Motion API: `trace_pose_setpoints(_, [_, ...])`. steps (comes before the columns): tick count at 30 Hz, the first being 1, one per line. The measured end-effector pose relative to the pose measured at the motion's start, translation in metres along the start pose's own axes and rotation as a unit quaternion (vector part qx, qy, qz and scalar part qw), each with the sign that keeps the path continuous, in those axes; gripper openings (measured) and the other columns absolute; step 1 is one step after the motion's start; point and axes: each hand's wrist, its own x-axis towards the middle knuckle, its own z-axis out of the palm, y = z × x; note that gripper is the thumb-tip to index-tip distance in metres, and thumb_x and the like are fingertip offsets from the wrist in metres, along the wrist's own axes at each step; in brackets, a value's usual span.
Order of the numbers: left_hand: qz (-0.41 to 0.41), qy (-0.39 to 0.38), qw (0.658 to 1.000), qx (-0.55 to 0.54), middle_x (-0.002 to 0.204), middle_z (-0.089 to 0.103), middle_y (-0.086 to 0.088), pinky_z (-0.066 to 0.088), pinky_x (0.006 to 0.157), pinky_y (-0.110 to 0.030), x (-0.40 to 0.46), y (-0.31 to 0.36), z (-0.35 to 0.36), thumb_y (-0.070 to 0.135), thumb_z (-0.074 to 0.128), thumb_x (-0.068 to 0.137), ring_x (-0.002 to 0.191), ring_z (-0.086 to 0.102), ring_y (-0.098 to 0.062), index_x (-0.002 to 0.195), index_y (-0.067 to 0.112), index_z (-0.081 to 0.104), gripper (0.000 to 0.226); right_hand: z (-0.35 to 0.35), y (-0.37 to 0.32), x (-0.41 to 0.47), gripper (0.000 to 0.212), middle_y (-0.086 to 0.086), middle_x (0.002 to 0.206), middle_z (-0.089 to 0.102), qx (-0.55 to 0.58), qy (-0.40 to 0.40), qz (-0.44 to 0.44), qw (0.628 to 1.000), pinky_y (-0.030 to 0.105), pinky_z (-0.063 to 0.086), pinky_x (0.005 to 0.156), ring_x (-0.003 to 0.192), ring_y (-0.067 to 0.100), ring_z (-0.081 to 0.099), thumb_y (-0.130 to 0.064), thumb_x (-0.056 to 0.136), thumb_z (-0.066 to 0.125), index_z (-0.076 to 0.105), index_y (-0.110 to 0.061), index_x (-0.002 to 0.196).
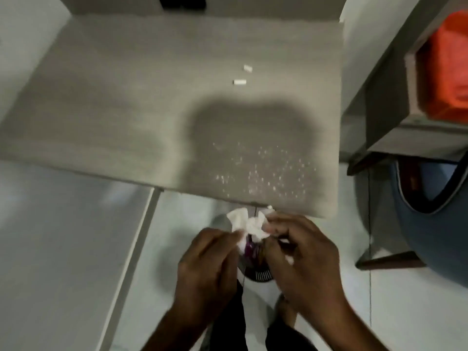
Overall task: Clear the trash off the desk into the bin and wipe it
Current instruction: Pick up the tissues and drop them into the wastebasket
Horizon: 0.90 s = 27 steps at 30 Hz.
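A crumpled white tissue (pixel 247 222) is pinched between my left hand (pixel 207 264) and my right hand (pixel 301 252), just below the front edge of the grey desk (pixel 126 110). Under my hands a dark slotted bin (pixel 258 273) stands on the floor, with purple and white trash showing inside; most of it is hidden by my hands. Two small white scraps (pixel 239 82) lie on the desk's far right. Several tiny white crumbs (pixel 263 173) are scattered near the desk's front right corner. One white bit (pixel 269 206) sits at the desk's very edge.
A shelf unit holding an orange object (pixel 448 67) stands to the right of the desk. A blue rounded chair or bag (pixel 430 224) is below it. White floor tiles (pixel 63 249) lie to the left, and my dark-clothed legs are below the bin.
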Motion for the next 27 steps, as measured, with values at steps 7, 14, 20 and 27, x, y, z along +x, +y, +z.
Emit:
trace_pose_setpoints(7, [-0.181, -0.094, 0.979, 0.005, 0.088, 0.071, -0.005, 0.057, 0.065, -0.019, -0.118, -0.099, 0.139, 0.001, 0.075, 0.082, 0.077, 0.065, -0.007, 0.099, 0.011, 0.077, 0.020, 0.050, 0.185, -0.078, 0.018, -0.005, 0.097, 0.074, -0.104, -0.106, 0.162, 0.975, 0.017, 0.055, 0.082, 0.085, 0.007, 0.069, -0.004, 0.079, 0.077, 0.077, -0.017, 0.092])
trace_pose_setpoints(14, [-0.326, -0.266, 0.900, 0.114, 0.088, 0.075, -0.012, 0.048, 0.062, -0.029, -0.120, -0.196, 0.283, 0.027, 0.053, 0.082, 0.083, 0.071, -0.034, 0.088, 0.016, 0.064, 0.017, 0.126, 0.342, -0.046, 0.021, 0.016, 0.100, 0.074, -0.228, -0.173, 0.255, 0.924, 0.048, 0.060, 0.077, 0.089, 0.035, 0.070, -0.026, 0.092, 0.061, 0.067, -0.015, 0.109])
trace_pose_setpoints(20, [-0.299, -0.326, 0.883, 0.160, 0.122, 0.068, -0.017, 0.056, 0.087, -0.042, -0.107, -0.225, 0.299, 0.020, 0.060, 0.089, 0.109, 0.066, -0.037, 0.129, 0.015, 0.056, 0.041, 0.135, 0.382, -0.039, 0.045, 0.014, 0.130, 0.063, -0.230, -0.264, 0.320, 0.880, 0.038, 0.054, 0.095, 0.115, 0.032, 0.061, -0.019, 0.089, 0.064, 0.057, -0.018, 0.133])
trace_pose_setpoints(27, [-0.118, -0.236, 0.950, 0.169, 0.108, 0.072, -0.015, 0.060, 0.080, -0.037, -0.066, -0.166, 0.222, 0.013, 0.051, 0.085, 0.095, 0.070, -0.033, 0.116, 0.005, 0.063, 0.034, 0.092, 0.299, -0.021, 0.044, 0.017, 0.136, 0.058, -0.199, -0.275, 0.230, 0.912, 0.043, 0.050, 0.102, 0.120, 0.035, 0.058, -0.013, 0.097, 0.049, 0.049, -0.015, 0.141])
